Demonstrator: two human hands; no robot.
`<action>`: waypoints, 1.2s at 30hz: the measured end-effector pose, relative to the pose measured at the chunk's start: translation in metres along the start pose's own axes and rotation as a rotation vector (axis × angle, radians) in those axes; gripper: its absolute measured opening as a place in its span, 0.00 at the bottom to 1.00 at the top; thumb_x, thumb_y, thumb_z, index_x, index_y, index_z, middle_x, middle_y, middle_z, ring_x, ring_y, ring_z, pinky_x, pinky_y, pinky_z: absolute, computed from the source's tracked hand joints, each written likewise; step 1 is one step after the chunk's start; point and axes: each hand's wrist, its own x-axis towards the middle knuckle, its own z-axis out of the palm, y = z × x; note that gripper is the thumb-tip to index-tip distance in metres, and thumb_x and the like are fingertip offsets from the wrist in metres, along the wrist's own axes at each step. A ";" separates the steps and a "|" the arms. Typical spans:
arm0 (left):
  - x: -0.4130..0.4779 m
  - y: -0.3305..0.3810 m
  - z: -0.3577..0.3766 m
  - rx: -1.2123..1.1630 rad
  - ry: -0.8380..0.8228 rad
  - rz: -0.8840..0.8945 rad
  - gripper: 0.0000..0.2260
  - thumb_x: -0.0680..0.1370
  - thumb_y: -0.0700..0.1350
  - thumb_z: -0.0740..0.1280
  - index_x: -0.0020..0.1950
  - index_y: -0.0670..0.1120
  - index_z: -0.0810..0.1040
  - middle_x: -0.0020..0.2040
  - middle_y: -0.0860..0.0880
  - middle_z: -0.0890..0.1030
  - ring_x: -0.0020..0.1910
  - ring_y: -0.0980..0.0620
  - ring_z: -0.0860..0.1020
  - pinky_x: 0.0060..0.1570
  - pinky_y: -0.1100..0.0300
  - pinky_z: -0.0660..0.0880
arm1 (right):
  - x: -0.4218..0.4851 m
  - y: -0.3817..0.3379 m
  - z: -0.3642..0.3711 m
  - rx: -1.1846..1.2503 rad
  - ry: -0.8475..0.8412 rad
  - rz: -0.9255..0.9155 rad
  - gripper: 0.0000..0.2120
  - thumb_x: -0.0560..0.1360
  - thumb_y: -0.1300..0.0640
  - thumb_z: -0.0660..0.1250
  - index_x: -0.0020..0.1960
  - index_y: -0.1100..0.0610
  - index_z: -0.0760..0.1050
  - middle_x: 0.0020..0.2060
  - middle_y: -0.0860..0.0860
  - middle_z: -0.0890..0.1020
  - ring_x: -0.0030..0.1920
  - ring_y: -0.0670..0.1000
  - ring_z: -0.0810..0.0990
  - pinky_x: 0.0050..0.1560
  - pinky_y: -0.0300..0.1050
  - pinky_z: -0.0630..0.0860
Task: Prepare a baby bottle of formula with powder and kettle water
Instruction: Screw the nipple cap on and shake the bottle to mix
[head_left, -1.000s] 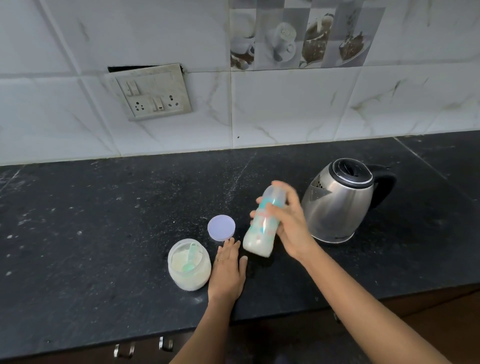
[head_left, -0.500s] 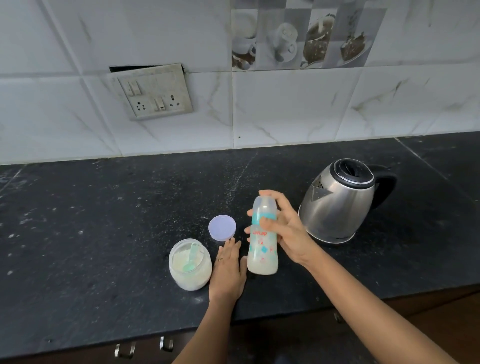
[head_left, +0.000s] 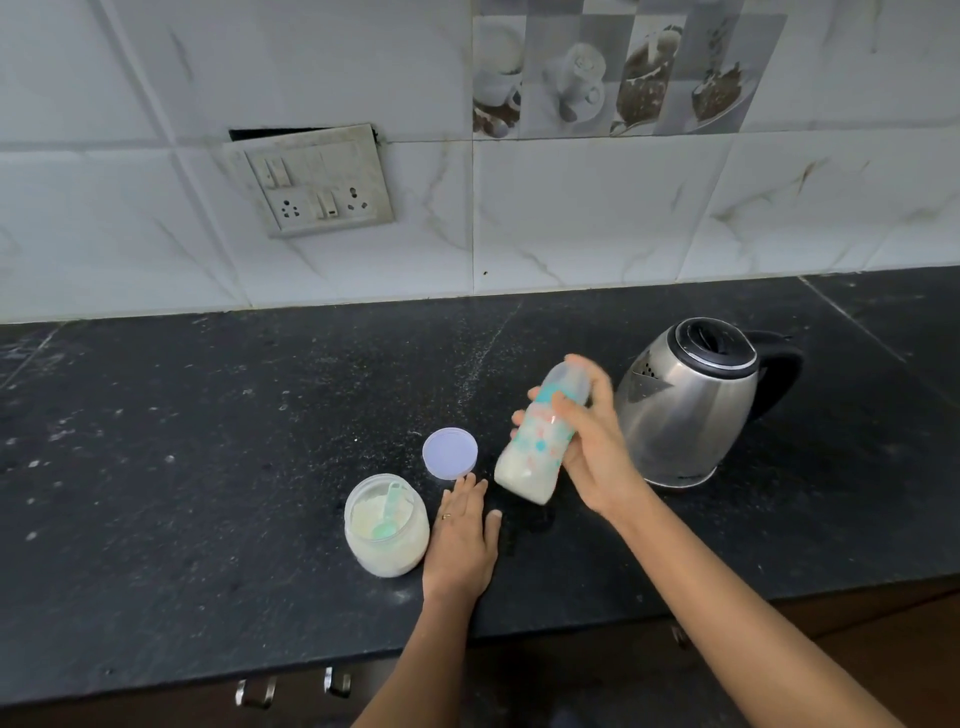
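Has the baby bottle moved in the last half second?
Yes. The baby bottle, gripped by the right hand, stood upright; now its top leans toward the kettle and its base sits higher above the counter.

- One bottle.
- One kettle.
- One jar of powder.
- One scoop, inside the jar.
- One loose lid.
- Two hands: left hand and right hand.
- One ring, on the left hand.
- One switch plate, with two sockets.
- Two handles under the counter edge: one handle and another handle.
- One counter.
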 end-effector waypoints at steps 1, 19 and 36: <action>0.000 -0.001 0.000 -0.002 -0.011 0.006 0.22 0.83 0.51 0.54 0.77 0.48 0.59 0.79 0.50 0.57 0.78 0.55 0.51 0.76 0.61 0.43 | -0.005 0.002 0.000 -0.098 -0.107 0.022 0.26 0.70 0.63 0.71 0.64 0.49 0.69 0.52 0.64 0.76 0.48 0.63 0.81 0.50 0.63 0.79; -0.001 0.000 -0.001 -0.001 -0.002 0.010 0.22 0.83 0.50 0.54 0.77 0.47 0.59 0.79 0.50 0.57 0.78 0.54 0.51 0.75 0.62 0.41 | -0.005 0.002 -0.005 -0.197 -0.150 0.028 0.26 0.71 0.63 0.70 0.65 0.50 0.67 0.53 0.63 0.77 0.47 0.62 0.81 0.48 0.59 0.80; 0.001 -0.001 -0.001 -0.014 -0.009 0.017 0.23 0.83 0.50 0.55 0.77 0.48 0.59 0.78 0.51 0.59 0.78 0.55 0.53 0.76 0.60 0.44 | -0.006 0.004 0.002 -0.215 -0.175 0.023 0.26 0.72 0.63 0.70 0.66 0.49 0.66 0.55 0.63 0.77 0.50 0.63 0.80 0.51 0.60 0.79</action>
